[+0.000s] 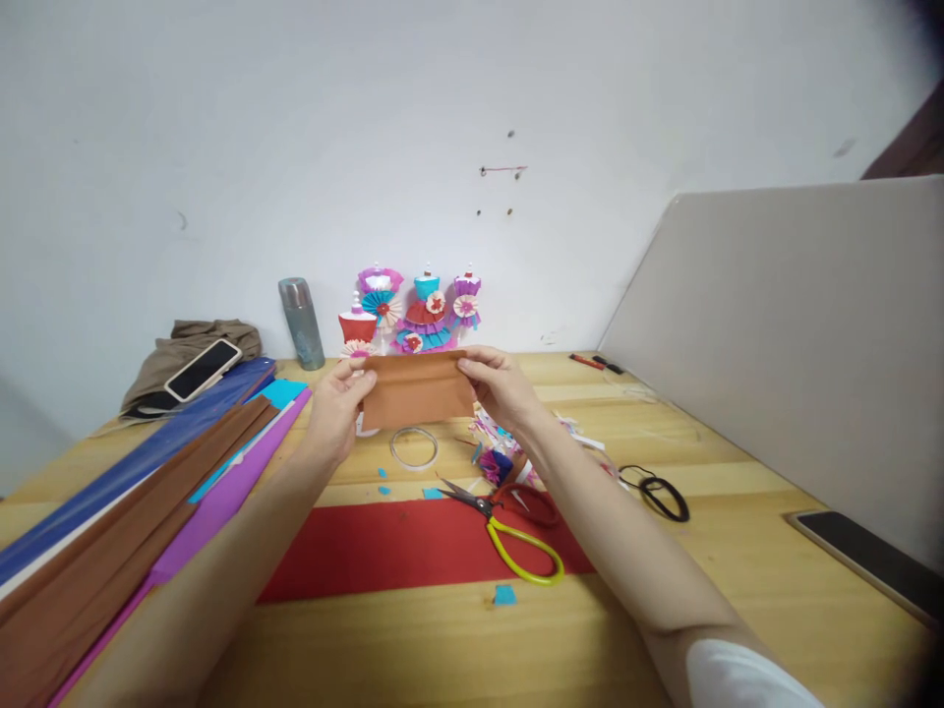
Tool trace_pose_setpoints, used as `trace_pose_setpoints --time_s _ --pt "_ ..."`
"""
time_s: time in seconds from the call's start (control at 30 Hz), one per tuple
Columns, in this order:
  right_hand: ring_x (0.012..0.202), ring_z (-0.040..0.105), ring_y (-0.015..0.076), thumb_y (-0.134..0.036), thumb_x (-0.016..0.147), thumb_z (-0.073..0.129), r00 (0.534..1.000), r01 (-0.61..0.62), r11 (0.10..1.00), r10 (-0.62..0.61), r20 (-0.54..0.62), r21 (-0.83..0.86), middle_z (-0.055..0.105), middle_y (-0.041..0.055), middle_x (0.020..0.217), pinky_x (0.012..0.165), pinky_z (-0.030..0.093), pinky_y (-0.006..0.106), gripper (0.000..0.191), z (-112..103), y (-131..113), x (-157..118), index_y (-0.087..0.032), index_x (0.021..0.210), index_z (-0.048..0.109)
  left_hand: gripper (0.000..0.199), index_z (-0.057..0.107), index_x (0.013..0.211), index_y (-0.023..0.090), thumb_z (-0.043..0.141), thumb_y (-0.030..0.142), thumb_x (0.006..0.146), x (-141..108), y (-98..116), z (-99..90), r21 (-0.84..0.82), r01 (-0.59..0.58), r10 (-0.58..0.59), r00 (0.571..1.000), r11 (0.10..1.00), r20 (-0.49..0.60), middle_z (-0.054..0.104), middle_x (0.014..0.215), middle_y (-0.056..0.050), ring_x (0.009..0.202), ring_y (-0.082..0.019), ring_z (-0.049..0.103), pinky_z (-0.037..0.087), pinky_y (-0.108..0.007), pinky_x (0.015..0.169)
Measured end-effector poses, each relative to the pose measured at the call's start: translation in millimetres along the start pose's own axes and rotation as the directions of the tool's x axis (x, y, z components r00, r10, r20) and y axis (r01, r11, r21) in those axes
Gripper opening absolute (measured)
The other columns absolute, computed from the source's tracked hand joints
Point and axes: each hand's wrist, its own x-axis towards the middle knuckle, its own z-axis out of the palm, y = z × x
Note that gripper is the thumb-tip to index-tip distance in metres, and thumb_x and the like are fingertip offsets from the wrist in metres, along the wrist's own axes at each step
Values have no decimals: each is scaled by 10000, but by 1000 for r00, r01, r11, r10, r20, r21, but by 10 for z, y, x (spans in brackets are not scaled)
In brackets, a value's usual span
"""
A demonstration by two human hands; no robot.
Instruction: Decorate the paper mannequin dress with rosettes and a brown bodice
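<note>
A rectangular piece of brown crepe paper (419, 391) is held up above the table, stretched between both hands. My left hand (337, 405) pinches its left edge with thumb and fingers. At the upper right corner, my right hand (502, 385) grips it the same way. Beneath lies a strip of red paper (354, 546) across the table. A pair of scissors (508, 531), one handle yellow and one red, rests on that strip with its blades apart. Behind the paper stand several small dress-form figures (426, 313) in ruffled paper dresses, partly hidden by the brown piece.
Long folded sheets of coloured paper (133, 521) lie at left, near a phone (204, 370) on brown cloth (192, 344). A bottle (301, 323) stands by the wall. A tape roll (414, 448), paper scraps (504, 595), a black band (664, 499), another phone (870, 556) and a white panel (782, 324) are around.
</note>
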Motion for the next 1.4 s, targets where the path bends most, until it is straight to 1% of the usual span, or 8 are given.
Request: trace_pose_setpoints --time_s 0.37,0.53,0.63,0.73,0.8,0.97,1.13,1.4 --pt "501 527 125 -412 594 713 987 83 996 -78 141 -28 587 -7 546 493 425 256 243 -24 -29 -28 -196 691 663 98 770 704 210 721 272 647 32 -10 -87 25 -126 125 992 992 24 719 769 -19 766 -173 616 455 -266 686" --pt "464 480 94 -521 628 757 982 167 972 -148 115 -168 577 -11 564 464 400 246 368 22 -23 -67 -189 631 601 227 721 646 194 729 408 721 16 31 -82 264 -172 162 985 949 62 660 671 -15 673 -161 568 431 -278 652" --pt "489 468 85 -430 628 784 974 213 936 -180 138 -279 538 -54 564 492 400 240 334 70 -36 -107 -188 816 651 224 666 624 188 782 376 660 13 66 -48 385 -180 182 983 905 32 624 613 14 615 -135 534 432 -266 640" --pt "527 484 95 -383 663 753 963 252 902 -199 182 -351 527 -67 586 528 405 254 421 76 -41 -120 -182 1023 668 226 703 778 184 781 360 661 14 111 -39 382 -191 196 980 904 25 696 728 -7 687 -152 604 471 -260 657" --pt "532 482 103 -373 679 728 961 271 862 -215 174 -428 544 -51 591 537 398 267 365 57 -29 -113 -171 979 684 304 718 922 181 786 332 667 9 150 -47 389 -198 195 980 900 48 736 862 -35 772 -173 651 492 -262 681" --pt "611 519 128 -347 721 661 952 305 796 -249 176 -522 613 -1 664 609 411 288 175 24 -12 -105 -183 778 685 137 715 793 167 741 267 703 -11 239 -49 513 -174 141 985 840 103 693 727 -28 718 -181 650 486 -274 683" --pt "814 593 180 -295 704 679 893 441 694 -404 199 -569 675 49 850 716 452 307 101 50 -83 -135 -199 674 672 101 639 664 183 714 248 684 -7 239 -40 524 -161 93 984 837 154 614 671 -1 678 -162 576 446 -282 695" --pt "606 495 115 -368 710 665 956 284 825 -203 214 -489 586 -6 631 611 397 271 204 105 -108 -210 -173 684 615 369 702 832 175 780 496 667 -82 210 36 476 -42 -65 976 878 206 678 797 -39 726 -185 603 442 -278 653"
